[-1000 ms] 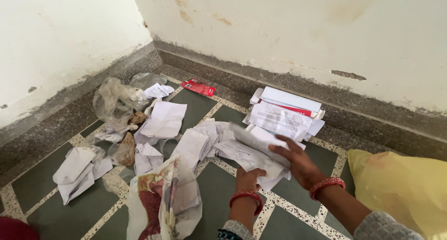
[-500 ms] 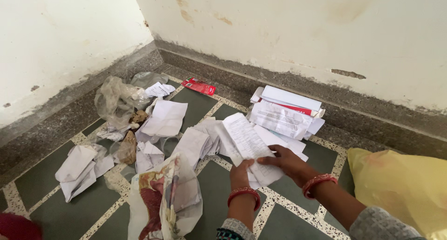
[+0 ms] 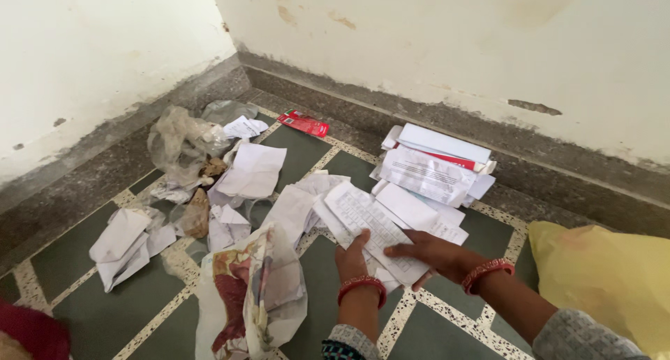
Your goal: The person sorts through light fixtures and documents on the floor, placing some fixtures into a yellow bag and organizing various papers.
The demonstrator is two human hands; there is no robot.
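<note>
Both hands are on a sheaf of printed white papers (image 3: pixel 370 224) held low over the floor. My left hand (image 3: pixel 352 256) grips its near edge from below, thumb on top. My right hand (image 3: pixel 433 254) lies flat across the top sheet, fingers spread. Each wrist wears a red bangle. Just beyond them a neat stack of papers and envelopes (image 3: pixel 433 166) rests by the wall skirting. More folded white sheets (image 3: pixel 296 206) lie to the left of the sheaf.
A flowered plastic bag (image 3: pixel 248 297) stuffed with paper stands left of my left arm. Crumpled sheets (image 3: pixel 125 243), a clear plastic bag (image 3: pixel 180 143) and a red packet (image 3: pixel 303 123) litter the tiled corner. A yellow bag (image 3: pixel 600 280) sits at right.
The sheaf has come down and flattened out, printed side up. My right hand slid from its edge onto the top sheet. The view shifted slightly.
</note>
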